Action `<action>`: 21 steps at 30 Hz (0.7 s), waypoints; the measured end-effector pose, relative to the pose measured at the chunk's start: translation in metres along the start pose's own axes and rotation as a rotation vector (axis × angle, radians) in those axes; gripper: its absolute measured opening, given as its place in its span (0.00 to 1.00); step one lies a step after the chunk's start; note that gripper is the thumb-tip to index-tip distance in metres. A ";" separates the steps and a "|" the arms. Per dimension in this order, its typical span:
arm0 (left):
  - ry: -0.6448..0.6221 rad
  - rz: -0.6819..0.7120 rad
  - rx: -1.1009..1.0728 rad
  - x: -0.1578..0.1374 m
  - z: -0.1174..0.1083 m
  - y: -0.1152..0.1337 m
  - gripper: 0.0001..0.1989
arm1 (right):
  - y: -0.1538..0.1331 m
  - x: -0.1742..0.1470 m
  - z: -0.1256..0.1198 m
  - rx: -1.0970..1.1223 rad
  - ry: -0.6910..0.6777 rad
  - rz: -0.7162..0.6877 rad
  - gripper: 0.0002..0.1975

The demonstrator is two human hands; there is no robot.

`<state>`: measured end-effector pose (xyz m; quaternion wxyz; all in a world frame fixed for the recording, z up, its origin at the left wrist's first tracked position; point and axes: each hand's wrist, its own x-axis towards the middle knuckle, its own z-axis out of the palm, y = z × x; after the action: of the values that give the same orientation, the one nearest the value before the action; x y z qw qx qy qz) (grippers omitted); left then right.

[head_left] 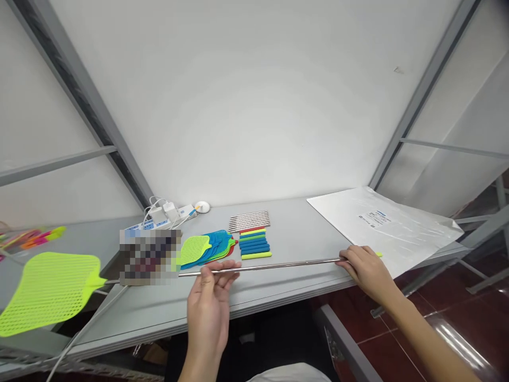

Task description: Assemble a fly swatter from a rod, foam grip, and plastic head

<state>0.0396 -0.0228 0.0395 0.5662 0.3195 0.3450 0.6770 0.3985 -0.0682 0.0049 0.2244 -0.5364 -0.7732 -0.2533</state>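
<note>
A yellow-green fly swatter with a long metal rod spans the view from far left to right, above the table's front. My left hand holds the rod near its middle, thumb on top and fingers beneath. At the other end my right hand is closed around the handle, whose yellow-green tip shows past the fingers. Behind the rod lies a pile of swatter heads, green, blue and red. Beside them is a row of coloured handles, mostly blue. Several thin metal rods lie behind the handles.
A white wrapped package lies on the table's right side. At the back left stand a power strip with chargers and a round white device. A pixelated patch hides something below them. Bright pink and orange pieces lie far left.
</note>
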 end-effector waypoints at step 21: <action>0.030 -0.018 0.093 0.084 0.035 -0.021 0.19 | 0.006 0.041 0.028 0.067 0.033 0.128 0.03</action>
<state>0.0666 0.0660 0.0449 0.5517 0.3320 0.3874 0.6597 0.3887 -0.0195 0.0092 0.2705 -0.5727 -0.7416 -0.2212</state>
